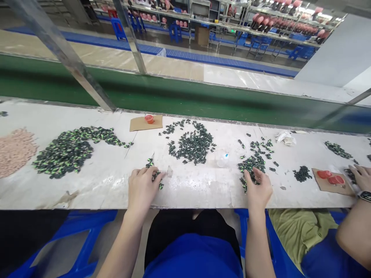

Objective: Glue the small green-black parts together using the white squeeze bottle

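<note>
Left hand: bent over a small cluster of dark pieces with bright green marks [161,187] on the white, scuffed counter [197,193]; I cannot tell whether this left hand [143,187] is clamped on any of them.
Right hand: thumb and fingertips apart at the near edge of a loose pile of dark-and-green pieces [251,163]; pieces show in the gap of this right hand [259,189].
Middle heap: small dark, slender pieces [194,144], on the counter between the two hands and farther back.
Left side: a large curved heap of black-and-green pieces [65,154], with a pile of small pale pink pieces [17,150] beyond it.
Back edge: a flat brown cardboard piece [136,124] bearing a small red cup [149,119].
Right side: a co-worker's hand [361,177] beside another cardboard sheet [344,188] with red cups [324,174].
</note>
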`<state>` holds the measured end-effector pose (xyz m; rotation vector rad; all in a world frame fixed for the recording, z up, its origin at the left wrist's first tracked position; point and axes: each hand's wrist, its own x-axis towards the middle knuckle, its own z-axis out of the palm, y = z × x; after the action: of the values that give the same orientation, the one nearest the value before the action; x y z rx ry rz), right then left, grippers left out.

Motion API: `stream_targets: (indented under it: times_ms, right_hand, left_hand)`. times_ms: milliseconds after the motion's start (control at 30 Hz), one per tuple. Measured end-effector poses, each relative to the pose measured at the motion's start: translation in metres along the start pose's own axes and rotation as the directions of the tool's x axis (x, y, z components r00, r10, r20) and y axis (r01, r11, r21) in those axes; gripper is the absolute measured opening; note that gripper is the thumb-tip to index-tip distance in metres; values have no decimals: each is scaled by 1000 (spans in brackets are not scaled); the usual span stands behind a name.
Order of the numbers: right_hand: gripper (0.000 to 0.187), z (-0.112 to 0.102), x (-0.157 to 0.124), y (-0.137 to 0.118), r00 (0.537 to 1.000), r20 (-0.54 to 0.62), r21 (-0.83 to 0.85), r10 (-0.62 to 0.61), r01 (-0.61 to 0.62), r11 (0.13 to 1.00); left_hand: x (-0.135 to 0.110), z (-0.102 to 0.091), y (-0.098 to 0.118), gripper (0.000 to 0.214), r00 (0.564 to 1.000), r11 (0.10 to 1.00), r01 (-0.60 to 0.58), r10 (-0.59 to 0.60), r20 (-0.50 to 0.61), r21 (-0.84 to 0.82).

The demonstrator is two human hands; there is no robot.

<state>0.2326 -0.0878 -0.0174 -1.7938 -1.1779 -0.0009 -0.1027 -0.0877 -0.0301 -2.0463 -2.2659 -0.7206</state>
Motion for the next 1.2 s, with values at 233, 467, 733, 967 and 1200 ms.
stream_targets:
  times_ms: [233, 467, 733, 967, 1200]
  right_hand:
    - [64, 50, -10, -23, 949, 281, -62, -143, 167, 984]
    - [41, 63, -9, -33, 926, 369, 105, -85, 49, 993]
    - [37, 38, -26, -47, 803, 588, 529, 95, -470, 707]
    - [30, 37, -46, -46, 755, 586, 540, 293, -634, 554]
    - [29, 37, -54, -58, 786, 600, 403, 149, -458, 793]
  left_hand:
    - [7, 0, 0, 17, 992, 997, -71, 68, 108, 24]
    - [4, -2, 19, 18, 973, 892, -148, 209, 99, -428]
    - [-20, 26, 58, 6, 959, 770, -98, 242, 146, -630]
    - [-28, 29, 52, 9, 972, 772, -16, 160, 169, -635]
    - [-32, 31, 53, 7, 993, 753, 7, 71, 92, -658]
